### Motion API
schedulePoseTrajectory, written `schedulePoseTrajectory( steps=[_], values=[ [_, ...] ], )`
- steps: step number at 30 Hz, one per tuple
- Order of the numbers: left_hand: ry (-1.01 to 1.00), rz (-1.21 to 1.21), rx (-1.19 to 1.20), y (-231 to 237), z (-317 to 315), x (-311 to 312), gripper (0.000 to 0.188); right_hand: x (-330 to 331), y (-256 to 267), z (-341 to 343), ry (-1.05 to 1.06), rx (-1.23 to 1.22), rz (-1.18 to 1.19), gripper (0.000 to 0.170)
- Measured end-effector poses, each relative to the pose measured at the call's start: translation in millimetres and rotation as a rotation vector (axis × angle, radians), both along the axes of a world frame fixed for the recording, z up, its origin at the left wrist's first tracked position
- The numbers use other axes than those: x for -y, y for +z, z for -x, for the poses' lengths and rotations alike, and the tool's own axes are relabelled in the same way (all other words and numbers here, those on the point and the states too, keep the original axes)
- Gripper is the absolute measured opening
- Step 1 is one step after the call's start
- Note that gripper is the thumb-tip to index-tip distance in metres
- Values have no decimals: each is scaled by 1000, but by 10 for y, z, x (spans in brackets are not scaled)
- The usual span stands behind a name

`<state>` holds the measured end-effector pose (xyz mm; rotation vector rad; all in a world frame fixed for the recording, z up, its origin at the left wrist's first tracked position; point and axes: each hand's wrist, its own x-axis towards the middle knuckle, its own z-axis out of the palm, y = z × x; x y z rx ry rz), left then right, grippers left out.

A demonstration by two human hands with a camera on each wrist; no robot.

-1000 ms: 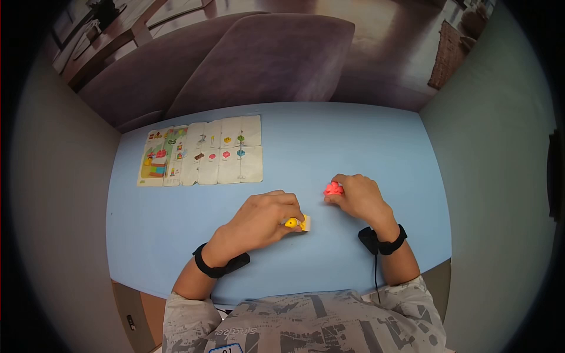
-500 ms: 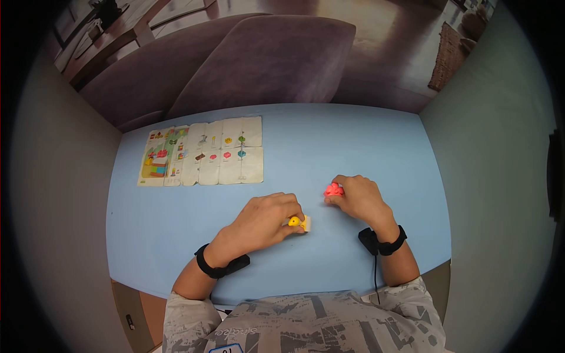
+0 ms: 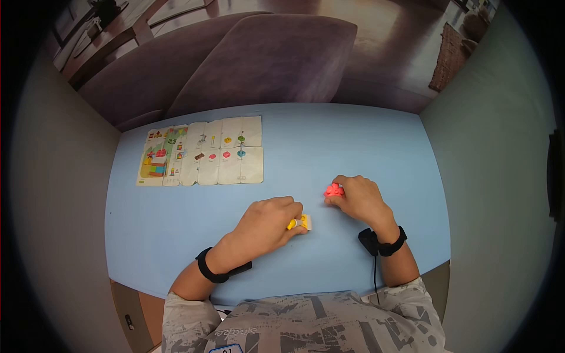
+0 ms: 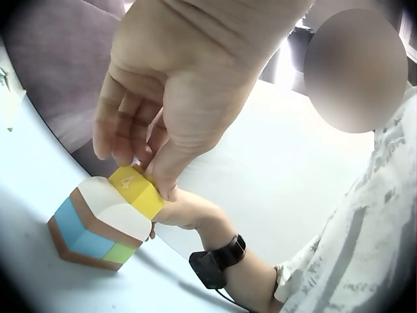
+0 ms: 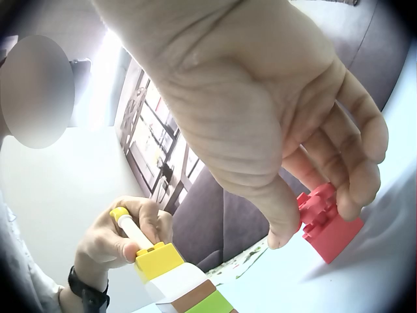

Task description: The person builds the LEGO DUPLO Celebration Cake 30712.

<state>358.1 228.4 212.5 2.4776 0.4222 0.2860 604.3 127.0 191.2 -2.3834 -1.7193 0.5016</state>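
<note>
Stacked bricks stand under the left hand [image 3: 263, 225]: in the left wrist view, a yellow brick marked 4 [image 4: 135, 191] tops a white rounded brick [image 4: 114, 207], with brown, blue [image 4: 81, 235] and green [image 4: 120, 252] below. The left fingers and thumb pinch a white stick with a yellow tip [image 5: 120, 213], which leans at the yellow brick [image 5: 159, 261] in the right wrist view; its lower end is partly hidden. On the table, the right hand [image 3: 360, 197] holds red bricks [image 3: 333, 191] between thumb and fingers; they look stacked, studs up [image 5: 331, 235].
A creased picture sheet [image 3: 203, 152] lies at the back left of the blue table [image 3: 329, 135]. Grey partitions stand on both sides. A black band with a small device and cable [image 3: 371, 241] is on the right wrist.
The left hand has shifted slightly toward the person's body, and the stick's yellow tip now leans further left, showing more of its white shaft. The right hand and red bricks have barely moved.
</note>
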Motion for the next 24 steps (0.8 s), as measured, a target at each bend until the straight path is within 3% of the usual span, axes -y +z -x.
schedulePoseTrajectory(
  steps=[14,24],
  values=[
    [-144,-35,-184,146,-183,-92,32,-10,8,23,-20,0,35,44],
    [-79,52,-165,169,-162,-75,33,53,34,46,-19,90,-61,55]
  ],
)
